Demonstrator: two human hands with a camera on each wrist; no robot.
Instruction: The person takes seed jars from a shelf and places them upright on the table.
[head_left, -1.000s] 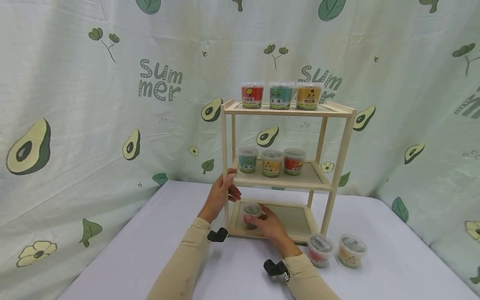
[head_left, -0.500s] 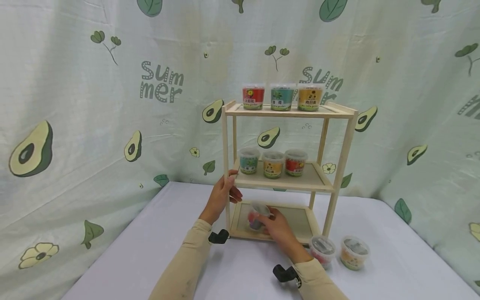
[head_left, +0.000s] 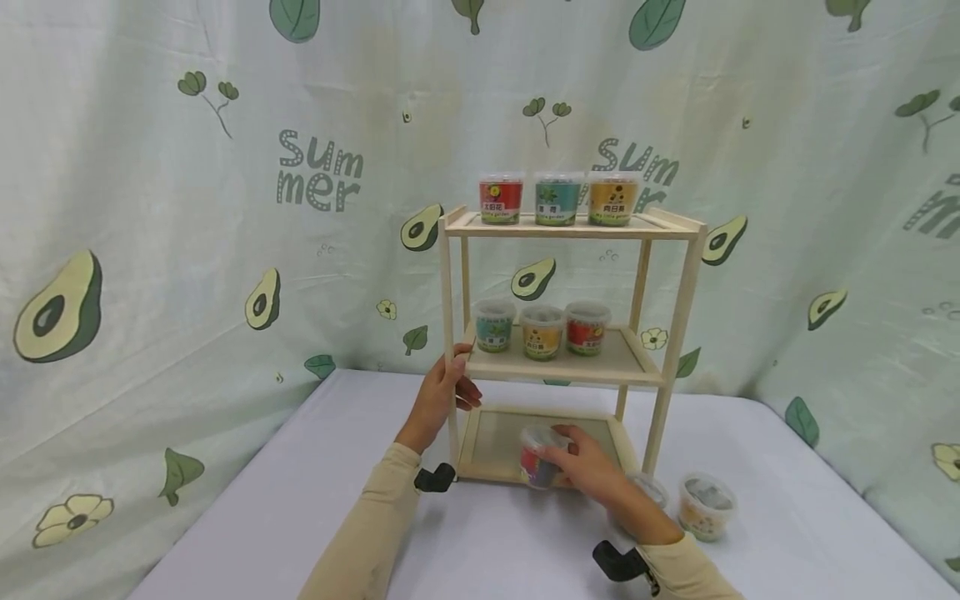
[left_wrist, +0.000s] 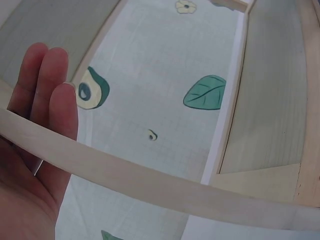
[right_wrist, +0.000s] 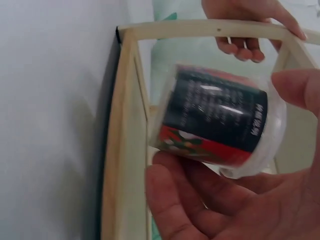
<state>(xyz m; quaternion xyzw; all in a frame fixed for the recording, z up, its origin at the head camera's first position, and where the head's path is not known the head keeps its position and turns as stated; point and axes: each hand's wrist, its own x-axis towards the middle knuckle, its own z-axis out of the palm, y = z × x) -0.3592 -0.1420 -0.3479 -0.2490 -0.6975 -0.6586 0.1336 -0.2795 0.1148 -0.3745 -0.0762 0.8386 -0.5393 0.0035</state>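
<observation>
My right hand (head_left: 592,471) grips a lidded plastic plant cup (head_left: 537,457) between thumb and fingers, in front of the rack's bottom shelf. In the right wrist view the cup (right_wrist: 215,117) shows a dark printed panel and a red band; the thumb lies by its lid and the fingers by its side. On the wooden rack's left front post (head_left: 451,312), at middle-shelf height, is my left hand (head_left: 435,400), thumb in front. The left wrist view shows its other fingers (left_wrist: 63,107) extending behind the post; its thumb is out of that view.
Red, teal and yellow labelled cups (head_left: 561,200) line the top shelf. Another three cups (head_left: 542,333) stand on the middle shelf. Right of the rack, a yellow-labelled cup (head_left: 707,506) stands on the white table (head_left: 300,500); beside it another cup (head_left: 649,490) is partly hidden by my right forearm.
My right hand has moved the cup from the bottom shelf's left part rightward and toward me, to the shelf's front edge. My left hand has stayed at the post.
</observation>
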